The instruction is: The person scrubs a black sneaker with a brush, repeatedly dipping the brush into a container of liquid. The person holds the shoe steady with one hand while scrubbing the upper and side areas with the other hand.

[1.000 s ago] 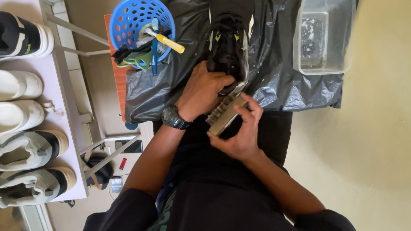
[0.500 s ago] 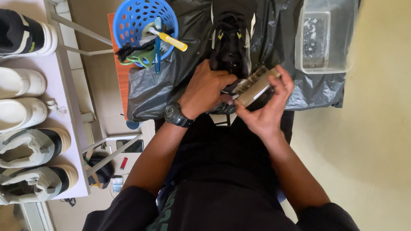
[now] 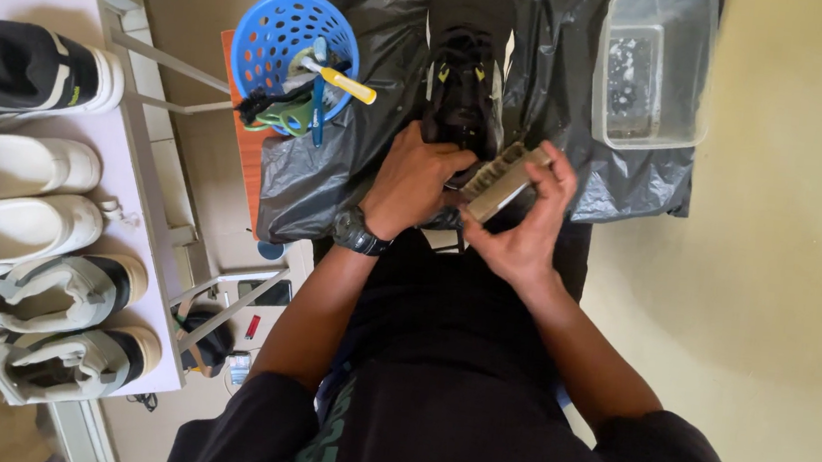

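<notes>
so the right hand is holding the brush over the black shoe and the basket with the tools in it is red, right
Not quite: the basket is blue, not red, as the head view shows. The rest holds: the right hand holds the brush by the black shoe, and the basket has tools in it.

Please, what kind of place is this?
Probably a home corner used for shoe cleaning: a shoe rack with several pairs, a black plastic sheet spread on the floor, and a blue basket of brushes.
</notes>
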